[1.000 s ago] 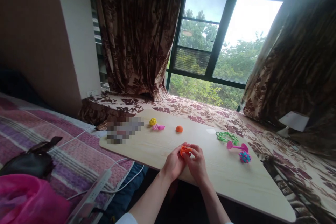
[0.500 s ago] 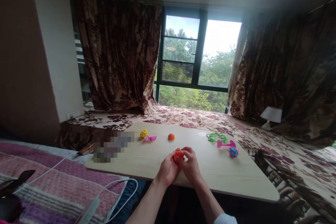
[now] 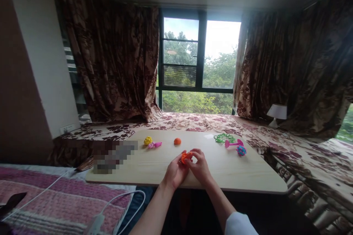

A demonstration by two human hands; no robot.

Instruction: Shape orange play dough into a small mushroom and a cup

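Since the view's levelled out over the last second, you can see my hands are still on the same bit: left hand (image 3: 175, 173) cupped round the orange piece (image 3: 185, 158), right hand (image 3: 200, 169) pinching it, thumb and forefinger now making a clearer ring. It's over the near part of the bench (image 3: 154, 172). The orange dome (image 3: 177, 141) beyond hasn't budged, so I'd say all the work's staying between my fingers.

Lit from a window (image 3: 201, 51) between floral curtains (image 3: 118, 69). Bordered at left by a wall (image 3: 41, 62) and bed (image 3: 66, 202), at right by a lamp (image 3: 277, 111).
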